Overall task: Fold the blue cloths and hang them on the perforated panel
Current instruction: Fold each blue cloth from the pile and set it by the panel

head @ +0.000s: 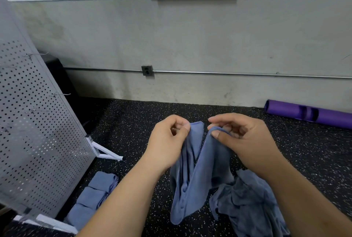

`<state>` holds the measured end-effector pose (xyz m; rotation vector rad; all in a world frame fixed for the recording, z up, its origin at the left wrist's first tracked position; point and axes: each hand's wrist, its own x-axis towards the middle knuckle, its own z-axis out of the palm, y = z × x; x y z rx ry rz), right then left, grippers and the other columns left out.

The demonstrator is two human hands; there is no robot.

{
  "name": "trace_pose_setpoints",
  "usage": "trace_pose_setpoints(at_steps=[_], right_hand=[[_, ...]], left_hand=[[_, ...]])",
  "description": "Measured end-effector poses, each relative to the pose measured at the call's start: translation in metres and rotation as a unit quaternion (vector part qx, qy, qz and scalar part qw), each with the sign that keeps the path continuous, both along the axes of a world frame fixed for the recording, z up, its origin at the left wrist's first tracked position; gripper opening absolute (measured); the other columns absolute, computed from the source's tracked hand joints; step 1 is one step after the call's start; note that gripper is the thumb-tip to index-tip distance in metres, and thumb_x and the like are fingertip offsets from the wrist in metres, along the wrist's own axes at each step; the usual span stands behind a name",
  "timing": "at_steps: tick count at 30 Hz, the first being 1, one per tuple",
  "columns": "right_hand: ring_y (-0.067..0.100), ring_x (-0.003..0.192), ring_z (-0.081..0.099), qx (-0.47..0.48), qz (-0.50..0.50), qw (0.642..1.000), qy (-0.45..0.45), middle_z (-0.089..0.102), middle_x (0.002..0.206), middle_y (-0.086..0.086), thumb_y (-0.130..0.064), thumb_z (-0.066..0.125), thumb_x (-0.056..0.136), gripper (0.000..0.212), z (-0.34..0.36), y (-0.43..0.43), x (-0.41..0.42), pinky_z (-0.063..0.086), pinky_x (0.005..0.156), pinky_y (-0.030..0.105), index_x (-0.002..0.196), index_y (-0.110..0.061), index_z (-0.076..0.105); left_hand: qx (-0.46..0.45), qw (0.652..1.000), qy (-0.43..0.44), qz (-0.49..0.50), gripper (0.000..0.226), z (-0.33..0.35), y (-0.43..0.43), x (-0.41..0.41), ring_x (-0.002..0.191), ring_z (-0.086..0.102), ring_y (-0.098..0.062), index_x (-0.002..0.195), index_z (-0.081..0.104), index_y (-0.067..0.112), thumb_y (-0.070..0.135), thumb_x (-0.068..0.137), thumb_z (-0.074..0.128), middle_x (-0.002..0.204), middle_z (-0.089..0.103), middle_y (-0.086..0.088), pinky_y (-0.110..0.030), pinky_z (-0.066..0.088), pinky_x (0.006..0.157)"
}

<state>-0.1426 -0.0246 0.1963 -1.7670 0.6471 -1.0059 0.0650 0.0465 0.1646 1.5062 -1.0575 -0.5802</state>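
Note:
A blue cloth [198, 175] hangs in front of me above the speckled floor, held by its top edge. My left hand [167, 141] pinches one upper corner and my right hand [242, 139] pinches the other, the two close together. A heap of loose blue cloths [251, 204] lies on the floor at the lower right. Three folded blue cloths [93, 196] lie in a row at the foot of the perforated panel [36, 133], which stands tilted at the left with several wire hooks [59, 94] sticking out.
The panel's white foot bracket [106, 151] juts onto the black speckled floor [133, 122]. A purple roll [308, 113] lies against the wall at the right. A grey wall with a socket [147, 70] and a conduit closes the far side.

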Motion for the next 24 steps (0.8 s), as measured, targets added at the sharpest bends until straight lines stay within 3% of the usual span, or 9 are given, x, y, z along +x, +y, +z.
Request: trace_pose_setpoints(at_steps=[3, 6, 11, 14, 17, 19, 21, 24], right_hand=[[0.027, 0.096, 0.075, 0.017, 0.003, 1.0, -0.025, 0.083, 0.099, 0.003, 0.003, 0.082, 0.087, 0.027, 0.0, 0.001, 0.002, 0.061, 0.086, 0.024, 0.104, -0.018, 0.082], [0.016, 0.089, 0.076, 0.009, -0.029, 0.998, -0.051, 0.082, 0.094, 0.003, 0.003, 0.083, 0.086, 0.022, -0.003, 0.002, 0.008, 0.059, 0.084, 0.022, 0.1, -0.014, 0.083], [0.012, 0.082, 0.072, -0.03, -0.077, 0.995, -0.058, 0.08, 0.092, 0.0, 0.0, 0.084, 0.086, 0.019, -0.005, 0.004, 0.012, 0.057, 0.078, 0.021, 0.094, -0.017, 0.083], [0.019, 0.097, 0.074, -0.087, -0.088, 0.991, -0.047, 0.078, 0.104, -0.003, -0.005, 0.085, 0.087, 0.016, -0.005, 0.001, 0.011, 0.058, 0.083, 0.027, 0.094, -0.019, 0.083], [0.019, 0.111, 0.073, -0.082, -0.088, 0.992, -0.047, 0.076, 0.117, -0.005, -0.006, 0.084, 0.088, 0.017, -0.007, -0.004, 0.01, 0.059, 0.089, 0.033, 0.096, -0.021, 0.084], [0.017, 0.11, 0.074, -0.044, -0.067, 0.995, -0.057, 0.079, 0.113, -0.002, -0.003, 0.082, 0.089, 0.016, -0.007, -0.005, 0.009, 0.06, 0.092, 0.034, 0.098, -0.016, 0.083], [0.015, 0.097, 0.077, -0.01, -0.049, 0.997, -0.066, 0.081, 0.1, 0.001, 0.0, 0.081, 0.089, 0.017, -0.004, -0.003, 0.008, 0.06, 0.086, 0.026, 0.099, -0.014, 0.082], [0.012, 0.085, 0.075, 0.004, -0.043, 0.997, -0.06, 0.081, 0.091, 0.003, -0.001, 0.083, 0.087, 0.017, -0.004, -0.004, 0.006, 0.057, 0.08, 0.019, 0.097, -0.014, 0.082]], left_hand=[[-0.019, 0.998, 0.055, 0.003, 0.012, 0.001, 0.0, -0.004, 0.061, 0.042, -0.005, 0.095, 0.073, 0.018, 0.015, 0.104, 0.067, 0.066, 0.054, 0.009, -0.018, 0.037, 0.057], [-0.026, 0.991, 0.127, -0.032, 0.012, 0.002, 0.0, -0.008, 0.067, 0.037, -0.015, 0.095, 0.074, 0.016, 0.016, 0.104, 0.068, 0.07, 0.045, 0.001, -0.026, 0.031, 0.058], [-0.021, 0.973, 0.211, -0.091, 0.007, 0.007, 0.003, -0.017, 0.073, 0.042, -0.028, 0.09, 0.077, 0.024, 0.03, 0.091, 0.072, 0.079, 0.059, -0.012, -0.034, 0.031, 0.059], [-0.021, 0.964, 0.239, -0.118, 0.01, 0.009, 0.003, -0.019, 0.084, 0.047, -0.03, 0.092, 0.076, 0.02, 0.028, 0.088, 0.071, 0.088, 0.061, -0.015, -0.042, 0.037, 0.071], [-0.021, 0.956, 0.254, -0.143, 0.012, 0.008, 0.004, -0.02, 0.089, 0.045, -0.032, 0.092, 0.073, 0.019, 0.03, 0.086, 0.074, 0.092, 0.059, -0.017, -0.049, 0.033, 0.08], [-0.027, 0.953, 0.258, -0.158, 0.007, 0.009, 0.005, -0.023, 0.082, 0.051, -0.031, 0.093, 0.073, 0.019, 0.024, 0.089, 0.076, 0.088, 0.063, -0.015, -0.043, 0.04, 0.077], [-0.04, 0.947, 0.27, -0.17, 0.007, 0.011, 0.007, -0.026, 0.073, 0.064, -0.021, 0.096, 0.07, 0.014, 0.01, 0.096, 0.076, 0.081, 0.071, -0.009, -0.029, 0.051, 0.07], [-0.051, 0.954, 0.249, -0.159, 0.008, 0.01, 0.008, -0.027, 0.072, 0.067, -0.013, 0.098, 0.07, 0.012, 0.005, 0.098, 0.074, 0.082, 0.073, -0.009, -0.021, 0.051, 0.068]])
